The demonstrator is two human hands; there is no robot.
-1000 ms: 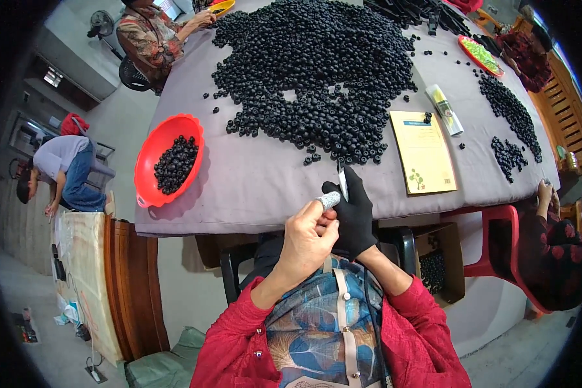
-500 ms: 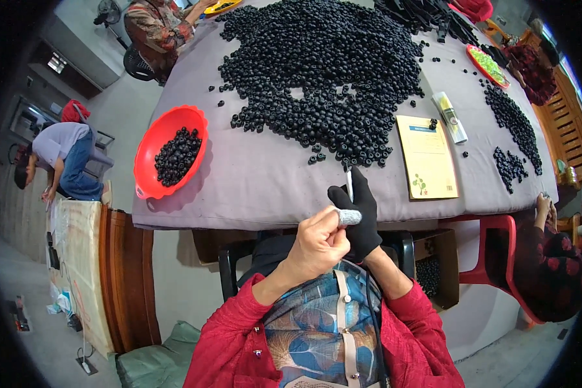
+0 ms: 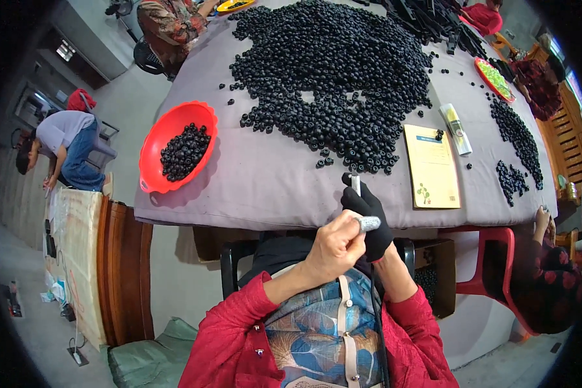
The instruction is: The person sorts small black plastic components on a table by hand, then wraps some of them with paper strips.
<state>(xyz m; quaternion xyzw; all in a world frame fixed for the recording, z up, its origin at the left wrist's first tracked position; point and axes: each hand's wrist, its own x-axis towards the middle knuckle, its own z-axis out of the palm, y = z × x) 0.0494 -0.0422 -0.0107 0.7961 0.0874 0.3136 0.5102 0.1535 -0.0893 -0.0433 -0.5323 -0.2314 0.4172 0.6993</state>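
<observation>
My left hand [image 3: 337, 246] is bare and closed, with a grey wrap [image 3: 368, 224] around one finger. What its curled fingers hold, if anything, is hidden. It presses against my right hand [image 3: 373, 220], which wears a black glove and is closed too. A slim whitish strip-like tool [image 3: 356, 185] stands up between the gloved fingers. At its tip is a dark spot, too small to make out. Both hands are together at the table's near edge. Just beyond them spreads a large pile of small black ring-shaped pieces [image 3: 336, 77].
A red scalloped bowl [image 3: 150, 155] with black pieces sits at left. To the right lie a yellow booklet [image 3: 433, 171] and a white tube-shaped package [image 3: 456, 129]. Beyond are a red-rimmed tray [image 3: 495, 81] and black strips [image 3: 440, 26]. Several other people are around the table and room.
Both hands have shifted slightly right and nearer, still together. The whitish tool now shows shorter and broader between the gloved fingers. The whole view has shifted a little.
</observation>
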